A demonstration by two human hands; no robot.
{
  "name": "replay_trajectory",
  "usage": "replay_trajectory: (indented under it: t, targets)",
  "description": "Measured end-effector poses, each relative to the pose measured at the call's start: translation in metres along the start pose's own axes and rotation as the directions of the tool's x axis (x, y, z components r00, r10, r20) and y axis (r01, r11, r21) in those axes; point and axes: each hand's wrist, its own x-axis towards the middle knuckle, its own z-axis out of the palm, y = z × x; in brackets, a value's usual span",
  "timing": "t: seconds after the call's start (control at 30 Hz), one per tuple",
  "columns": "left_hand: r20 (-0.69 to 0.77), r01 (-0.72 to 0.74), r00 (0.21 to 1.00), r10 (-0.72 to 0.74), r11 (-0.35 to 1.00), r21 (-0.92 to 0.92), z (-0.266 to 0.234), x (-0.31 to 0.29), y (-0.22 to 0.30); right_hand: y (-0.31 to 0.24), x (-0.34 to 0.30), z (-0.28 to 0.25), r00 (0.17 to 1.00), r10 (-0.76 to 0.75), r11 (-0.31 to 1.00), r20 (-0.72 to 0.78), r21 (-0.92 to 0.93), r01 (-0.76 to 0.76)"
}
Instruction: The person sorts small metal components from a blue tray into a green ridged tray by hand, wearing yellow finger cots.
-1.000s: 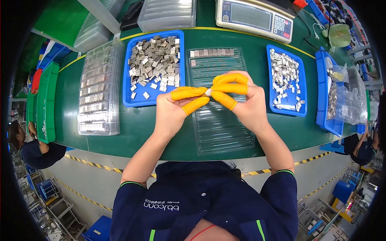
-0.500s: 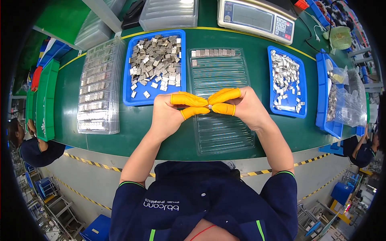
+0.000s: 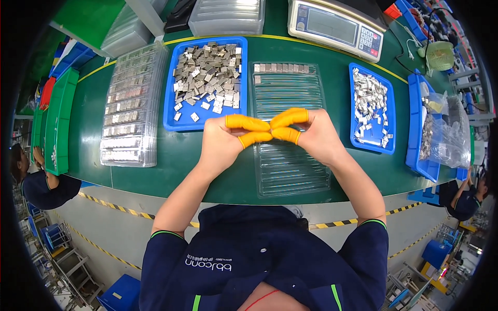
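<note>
Above the clear ribbed plastic tray (image 3: 291, 173), the fingertips of both hands meet, each thumb and index finger in orange finger covers. My left hand (image 3: 224, 139) pinches from the left and my right hand (image 3: 316, 136) from the right. Whatever sits between the tips is hidden now; a tiny silvery piece showed there earlier. In the ribbed tray's top row lie several small metal connector shells (image 3: 280, 67), with one more below at the left. A blue tray (image 3: 169, 111) of loose metal connector shells (image 3: 210, 72) stands left, and a blue tray (image 3: 371, 145) of small white parts (image 3: 369, 96) right.
Stacked clear trays (image 3: 129, 109) holding metal pieces stand at the left, beside a green bin (image 3: 61, 124). A digital scale (image 3: 334, 28) and a clear plastic box (image 3: 226, 20) occupy the back. Far right is a blue bin (image 3: 415, 116) with plastic bags (image 3: 451, 129). Other people sit at both sides.
My fingertips have closed together, covering the small silvery piece that showed between them. Both hands have risen slightly, and the view has shifted a little.
</note>
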Motion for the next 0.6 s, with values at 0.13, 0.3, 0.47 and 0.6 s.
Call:
replay_trajectory:
  t: [0.13,0.3,0.47,0.6]
  targets:
    - [-0.12,0.057,0.992,-0.05,0.997,0.053,-0.002,0.01,0.004,-0.004,0.03,-0.005,0.942,-0.31,0.906,-0.129,-0.341,0.252]
    - [-0.229,-0.174,0.898,0.375,0.782,0.598,-0.02,0.01,-0.003,0.017,0.081,-0.018,0.701,-0.699,0.425,-0.144,-0.871,0.244]
    - [-0.226,-0.148,0.882,0.414,0.698,0.7,-0.041,0.002,0.003,0.027,0.09,-0.014,0.664,-0.746,0.201,0.056,-0.931,0.304]
    - [-0.214,-0.1,0.901,0.377,0.661,0.744,-0.054,0.008,0.007,0.022,0.08,-0.022,0.71,-0.702,0.248,0.051,-0.917,0.311]
